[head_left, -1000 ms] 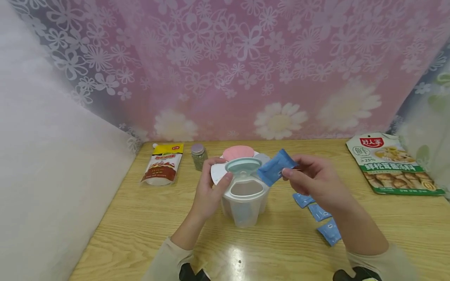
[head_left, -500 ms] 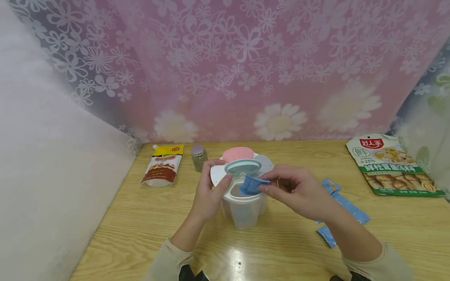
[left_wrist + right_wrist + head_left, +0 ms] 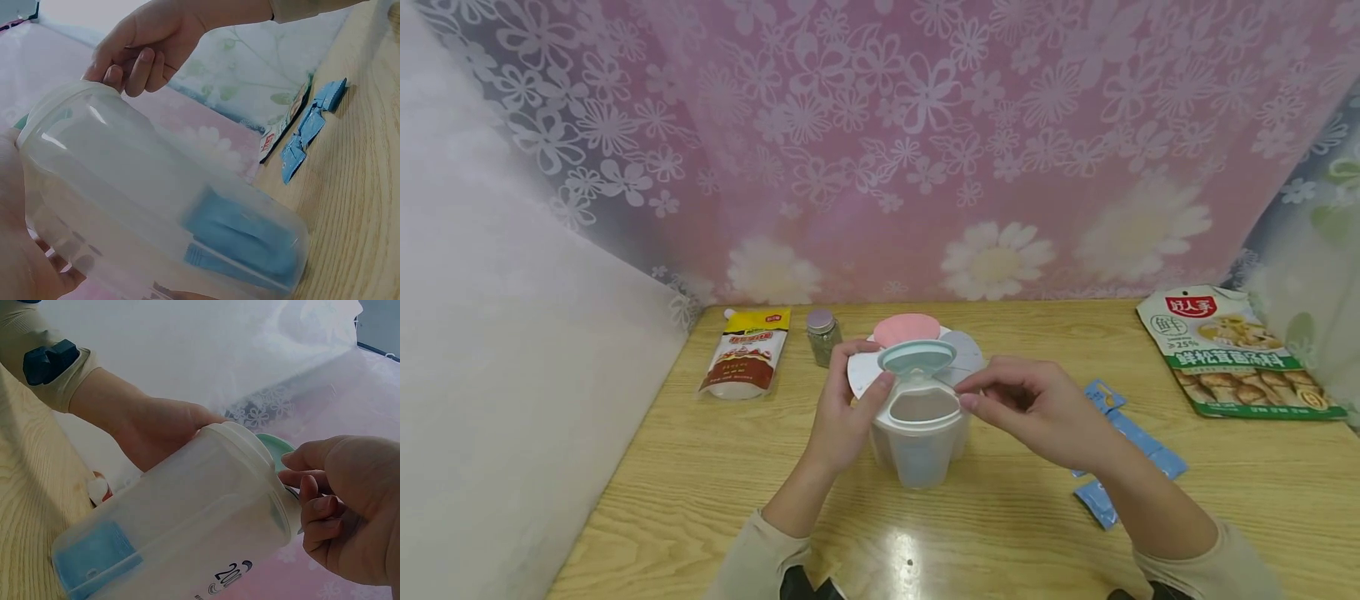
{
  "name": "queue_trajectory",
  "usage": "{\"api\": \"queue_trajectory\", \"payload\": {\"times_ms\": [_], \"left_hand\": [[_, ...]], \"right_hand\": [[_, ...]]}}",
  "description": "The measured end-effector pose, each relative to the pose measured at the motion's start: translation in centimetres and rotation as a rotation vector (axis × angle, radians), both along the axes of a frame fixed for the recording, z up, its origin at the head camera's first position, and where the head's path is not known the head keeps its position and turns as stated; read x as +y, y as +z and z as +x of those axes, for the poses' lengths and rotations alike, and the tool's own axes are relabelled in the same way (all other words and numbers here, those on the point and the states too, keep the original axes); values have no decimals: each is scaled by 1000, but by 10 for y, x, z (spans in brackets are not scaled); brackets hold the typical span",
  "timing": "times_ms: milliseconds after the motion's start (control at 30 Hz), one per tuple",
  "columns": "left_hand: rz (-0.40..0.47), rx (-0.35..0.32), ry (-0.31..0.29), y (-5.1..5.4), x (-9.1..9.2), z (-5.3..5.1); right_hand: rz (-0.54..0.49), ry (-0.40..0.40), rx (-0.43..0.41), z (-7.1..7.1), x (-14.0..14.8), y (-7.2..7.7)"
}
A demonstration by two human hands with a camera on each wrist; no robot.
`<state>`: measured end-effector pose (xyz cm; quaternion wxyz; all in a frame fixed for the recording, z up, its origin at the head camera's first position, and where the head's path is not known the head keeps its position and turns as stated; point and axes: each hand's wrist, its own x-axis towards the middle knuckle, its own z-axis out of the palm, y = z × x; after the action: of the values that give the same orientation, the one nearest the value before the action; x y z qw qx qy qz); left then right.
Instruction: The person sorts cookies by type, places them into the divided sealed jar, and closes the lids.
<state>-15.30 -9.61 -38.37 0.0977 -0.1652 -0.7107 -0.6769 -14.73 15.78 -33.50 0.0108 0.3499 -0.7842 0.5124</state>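
Observation:
A clear plastic storage container (image 3: 922, 458) with a white top stands on the wooden table in the head view. Its teal flap lid (image 3: 917, 358) is raised over the front opening. My left hand (image 3: 850, 408) grips the container's left side, thumb on the top. Beside the opening's right rim is my right hand (image 3: 1037, 410), fingers loosely bent, with nothing seen between thumb and forefinger. Through the clear wall, blue packets (image 3: 244, 237) show at the bottom in the left wrist view. More blue packets (image 3: 1138, 433) lie on the table, partly hidden by my right forearm.
A yellow, white and brown pouch (image 3: 745, 354) lies at the back left, with a small lidded jar (image 3: 824, 340) beside it. A large green-and-white food bag (image 3: 1240, 354) lies at the back right. A pink floral curtain (image 3: 880, 167) hangs behind the table.
My right hand has brought a blue packet leftward to the opening and let it go into the container. My left hand has kept its hold. More loose packets show on the right.

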Motion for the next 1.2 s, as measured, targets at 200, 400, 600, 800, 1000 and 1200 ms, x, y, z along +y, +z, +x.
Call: {"api": "queue_trajectory", "payload": {"times_ms": [200, 400, 600, 800, 1000, 1200], "left_hand": [[19, -8, -8, 0, 1, 0], [15, -5, -8, 0, 2, 0], [17, -4, -20, -1, 1, -1], [16, -11, -12, -1, 0, 1], [18, -5, -15, -2, -1, 0], [11, -1, -15, -4, -1, -1]], "right_hand": [[-52, 13, -4, 0, 8, -8], [-89, 4, -101, 0, 23, -13], [-83, 2, -183, -4, 46, -16], [-15, 44, -232, -18, 68, -21], [9, 161, -251, -32, 86, -28], [48, 222, -254, -44, 100, -41]]}}
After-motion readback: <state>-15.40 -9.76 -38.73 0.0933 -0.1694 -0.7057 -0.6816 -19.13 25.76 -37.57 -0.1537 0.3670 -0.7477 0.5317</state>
